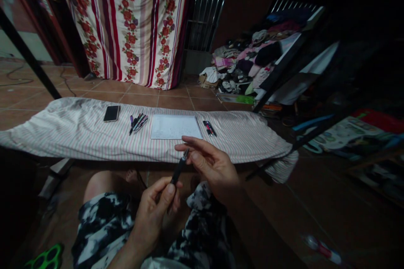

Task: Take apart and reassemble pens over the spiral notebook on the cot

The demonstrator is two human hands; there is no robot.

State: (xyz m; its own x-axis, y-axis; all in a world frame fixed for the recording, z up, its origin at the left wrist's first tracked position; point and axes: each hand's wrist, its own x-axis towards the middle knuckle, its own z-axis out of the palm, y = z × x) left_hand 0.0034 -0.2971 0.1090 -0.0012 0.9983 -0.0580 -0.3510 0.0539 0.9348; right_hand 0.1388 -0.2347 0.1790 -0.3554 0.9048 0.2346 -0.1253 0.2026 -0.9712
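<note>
My left hand [157,201] is closed around the lower part of a black pen [179,171], its silvery tip pointing up and away from me. At that tip is my right hand [216,166], its fingers stretched out and its thumb close by; I cannot tell whether it touches the pen. Beyond my hands, a spiral notebook [175,126] lies open on the striped cloth [104,145], its page carrying faint writing. Several pens [139,123] lie to the notebook's left, and a smaller group of dark pens [209,128] lies to its right.
A phone [112,113] lies at the cloth's left. Behind are a floral curtain [129,25] and a heap of clothes [249,59]. Dark poles [28,56] slant at both sides. A bottle [323,249] lies on the tiled floor, and a green object [47,257] is at lower left.
</note>
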